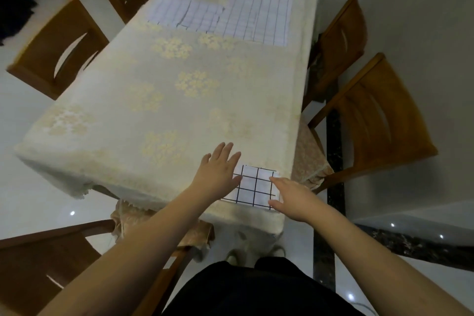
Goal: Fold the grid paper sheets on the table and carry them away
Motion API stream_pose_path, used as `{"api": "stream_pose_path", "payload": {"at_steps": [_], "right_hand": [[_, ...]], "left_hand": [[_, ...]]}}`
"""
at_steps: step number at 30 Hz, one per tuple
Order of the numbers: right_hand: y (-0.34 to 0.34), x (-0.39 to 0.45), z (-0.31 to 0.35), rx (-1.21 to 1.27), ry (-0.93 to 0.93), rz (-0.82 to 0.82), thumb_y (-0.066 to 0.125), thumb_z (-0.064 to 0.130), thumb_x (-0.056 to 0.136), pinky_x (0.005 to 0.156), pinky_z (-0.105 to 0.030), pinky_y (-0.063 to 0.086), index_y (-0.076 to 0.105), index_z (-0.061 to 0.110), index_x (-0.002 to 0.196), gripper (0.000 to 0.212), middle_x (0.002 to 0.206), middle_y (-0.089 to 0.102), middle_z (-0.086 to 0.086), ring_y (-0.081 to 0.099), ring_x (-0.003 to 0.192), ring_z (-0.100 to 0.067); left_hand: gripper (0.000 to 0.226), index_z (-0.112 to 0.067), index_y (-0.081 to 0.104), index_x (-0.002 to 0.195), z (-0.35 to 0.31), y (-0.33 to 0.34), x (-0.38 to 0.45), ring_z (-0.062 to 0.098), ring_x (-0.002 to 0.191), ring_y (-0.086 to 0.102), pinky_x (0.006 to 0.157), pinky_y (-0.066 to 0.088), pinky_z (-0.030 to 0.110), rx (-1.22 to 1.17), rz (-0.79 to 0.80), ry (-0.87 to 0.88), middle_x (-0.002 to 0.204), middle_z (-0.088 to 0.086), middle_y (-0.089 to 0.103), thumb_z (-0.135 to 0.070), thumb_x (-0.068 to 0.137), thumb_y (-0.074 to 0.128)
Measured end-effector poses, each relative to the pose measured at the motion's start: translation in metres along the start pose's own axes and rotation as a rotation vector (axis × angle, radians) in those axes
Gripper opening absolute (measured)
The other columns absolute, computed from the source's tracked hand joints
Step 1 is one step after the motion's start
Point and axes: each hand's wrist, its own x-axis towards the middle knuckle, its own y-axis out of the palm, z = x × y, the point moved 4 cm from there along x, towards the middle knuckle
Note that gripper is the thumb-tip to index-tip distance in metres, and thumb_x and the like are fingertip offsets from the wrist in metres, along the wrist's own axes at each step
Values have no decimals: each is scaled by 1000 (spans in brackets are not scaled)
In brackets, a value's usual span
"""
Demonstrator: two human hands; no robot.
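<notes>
From the head camera we see a folded grid paper (252, 186) lying at the near right corner of the tabletop (164, 100), which is covered by a pale flowered cloth. Our left hand (218, 174) lies flat with fingers straight and spread, its edge touching the paper's left side. Our right hand (292, 196) is likewise open, fingertips on the paper's right edge. Neither of our hands grips anything. More grid paper sheets (230, 14) lie spread and overlapping at the far end. Wooden chairs (369, 120) stand around.
</notes>
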Motion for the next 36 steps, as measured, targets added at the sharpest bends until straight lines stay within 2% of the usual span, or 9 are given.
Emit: {"api": "stream_pose_path", "payload": {"at_steps": [4, 12, 15, 17, 23, 31, 36], "right_hand": [[-30, -24, 32, -39, -28, -169, 45, 46, 99, 112, -36, 33, 27, 22, 153, 62, 156, 35, -1, 38, 138, -21], [-46, -81, 58, -166, -78, -284, 39, 49, 100, 114, -37, 26, 29, 23, 152, 59, 159, 27, -1, 31, 143, -21], [-39, -98, 60, -175, -132, -308, 39, 49, 100, 115, -37, 25, 30, 23, 152, 59, 159, 27, -2, 29, 144, -22], [-31, -110, 61, -192, -165, -320, 39, 47, 100, 114, -36, 26, 33, 22, 150, 56, 159, 29, -3, 29, 143, -21], [-6, -142, 65, -178, -254, -336, 37, 41, 100, 111, -36, 29, 39, 22, 147, 50, 156, 33, -2, 33, 141, -21], [26, -172, 140, -205, -434, -281, 37, 33, 100, 110, -38, 28, 39, 20, 146, 47, 155, 34, -4, 33, 140, -23], [56, -193, 222, -292, -582, -249, 43, 34, 96, 109, -35, 30, 41, 21, 144, 49, 150, 40, -4, 37, 137, -24]], "left_hand": [[62, -19, 25, 151, -5, -43, -26, 25, 145, 24, 114, 28, 45, 60, -75, 15, 158, 6, 28, -50, 99, 38], [59, -24, 34, 148, -22, -75, -87, 22, 139, 34, 112, 26, 42, 54, -152, -4, 151, -1, 39, -56, 98, 32], [76, -27, 36, 147, -41, -72, -113, 18, 137, 38, 111, 29, 39, 24, -156, -30, 149, -5, 42, -66, 87, 9], [84, -28, 37, 146, -53, -68, -132, 16, 137, 39, 110, 30, 37, -9, -152, -83, 148, -7, 43, -67, 81, 2], [56, -30, 38, 145, -76, -53, -197, 15, 134, 40, 108, 31, 35, -129, -75, -244, 146, -7, 44, -58, 97, 33], [57, -30, 36, 147, -63, -50, -297, 15, 140, 34, 116, 27, 41, -211, -102, -458, 152, -7, 40, -57, 97, 32], [54, -29, 40, 145, -32, -39, -379, 13, 138, 37, 112, 30, 34, -272, -206, -601, 149, -7, 43, -55, 98, 37]]}}
